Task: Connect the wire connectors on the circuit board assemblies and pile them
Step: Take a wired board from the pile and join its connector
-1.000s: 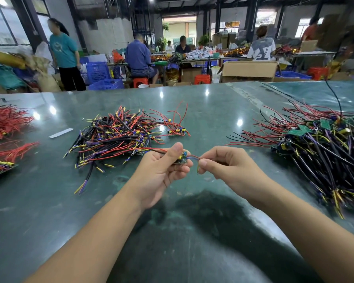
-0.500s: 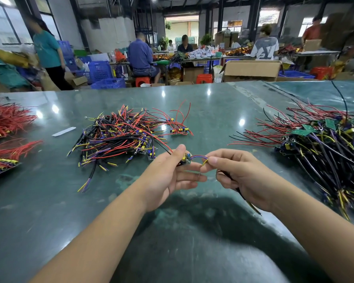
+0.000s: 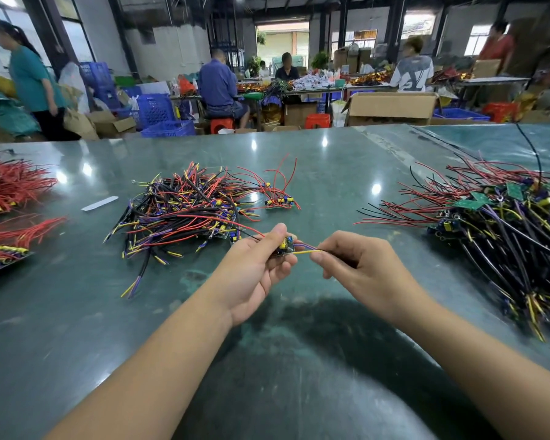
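In the head view, the right hand [image 3: 359, 265] is drawing back from the left hand [image 3: 258, 268]: half a second ago the two were nearly touching with a short purple loop between them, and now a taut run of yellow and purple wires [image 3: 305, 249] is stretching across a wider gap. The hands are also sitting a little lower and nearer the bench's near edge than a second ago. This reads as the leads being pulled straight, either to seat a joint or to check it; whether the connector is actually mated is too small to tell.

The left hand is gripping the small circuit board [image 3: 285, 244], thumb lying along its top and fingers curled beneath. The right hand is pinching the wires between thumb and forefinger, the remaining fingers curled in.

The board is tiny and green, carrying a yellow and blue component, with a red lead trailing off leftward toward the middle heap [image 3: 185, 211]. It is being held in the air above the middle of the bench [image 3: 299, 160], just beside that heap's right fringe.

A separate board with red leads [image 3: 280, 200] is lying past the heap toward the far edge. A larger tangle of assemblies [image 3: 505, 223] is spreading along the right side, and bundles of red wires [image 3: 10, 185] are lying at the left edge.
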